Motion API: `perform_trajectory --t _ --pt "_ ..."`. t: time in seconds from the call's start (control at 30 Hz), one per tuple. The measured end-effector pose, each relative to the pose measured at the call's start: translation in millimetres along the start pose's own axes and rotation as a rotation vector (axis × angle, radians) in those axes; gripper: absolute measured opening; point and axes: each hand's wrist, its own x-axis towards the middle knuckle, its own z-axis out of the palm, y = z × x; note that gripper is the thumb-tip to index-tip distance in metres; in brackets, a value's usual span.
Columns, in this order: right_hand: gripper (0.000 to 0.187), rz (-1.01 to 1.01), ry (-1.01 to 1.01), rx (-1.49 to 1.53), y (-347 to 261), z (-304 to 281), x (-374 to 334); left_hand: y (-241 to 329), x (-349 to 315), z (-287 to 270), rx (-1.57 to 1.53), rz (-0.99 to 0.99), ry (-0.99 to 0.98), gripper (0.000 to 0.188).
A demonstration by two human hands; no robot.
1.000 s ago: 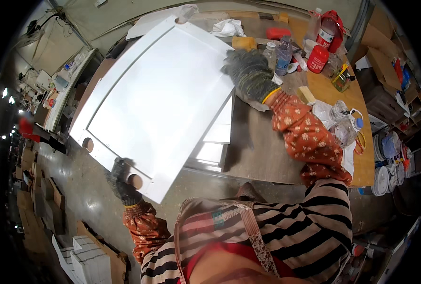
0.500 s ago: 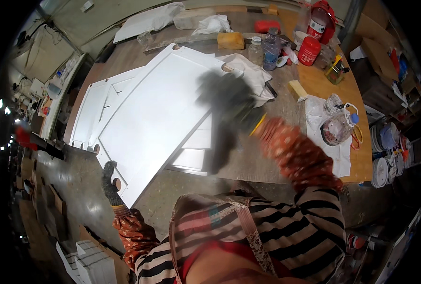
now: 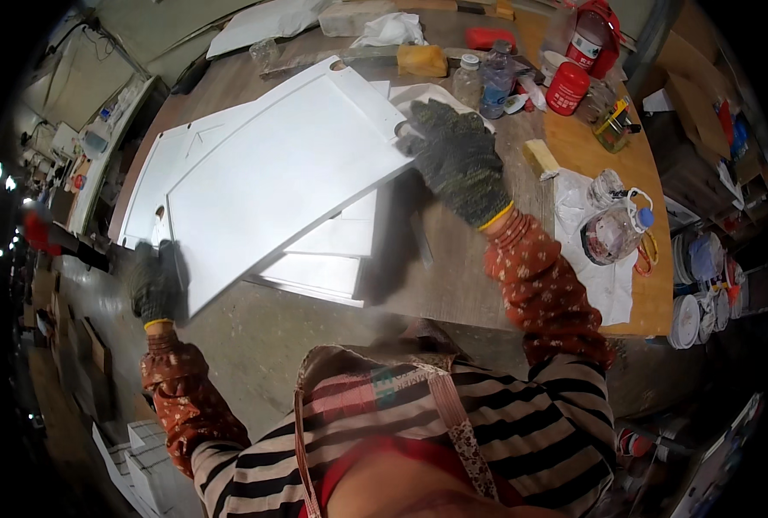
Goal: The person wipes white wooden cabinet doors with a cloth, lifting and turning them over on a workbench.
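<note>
A white rectangular panel (image 3: 272, 164) with a raised border and round corner holes lies aslant on top of other white panels (image 3: 328, 272). My left hand (image 3: 153, 281), in a dark grey knit glove, grips its near left end; the fingers are partly blurred. At the right corner, beside a hole, my right hand (image 3: 460, 160) in a matching glove is closed on the panel's edge. Its fingertips are partly hidden. The near edge of the panel sticks out past the stack below.
Bottles (image 3: 496, 79), a red-lidded jar (image 3: 567, 88) and a yellow sponge (image 3: 422, 60) stand along the back of the table (image 3: 453, 259). A pale block (image 3: 540, 160) and a handled jug (image 3: 610, 235) are on the right. White buckets (image 3: 685, 321) stand beyond the right edge.
The top panel has shifted away from me and to the left, turning slightly. My left hand moved along with it. My right hand, blurred over the panel before, now holds its right corner.
</note>
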Motion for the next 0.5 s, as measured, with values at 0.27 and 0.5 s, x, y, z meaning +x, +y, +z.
perform_trajectory --t 0.27,0.5 --pt "0.028 -0.326 -0.262 0.258 -61 -57 -3 138 -66 1 -0.35 0.939 0.166 0.05" --pt "0.018 -0.643 -0.18 0.19 -45 -17 54 132 -69 10 -0.356 0.912 0.181 0.064"
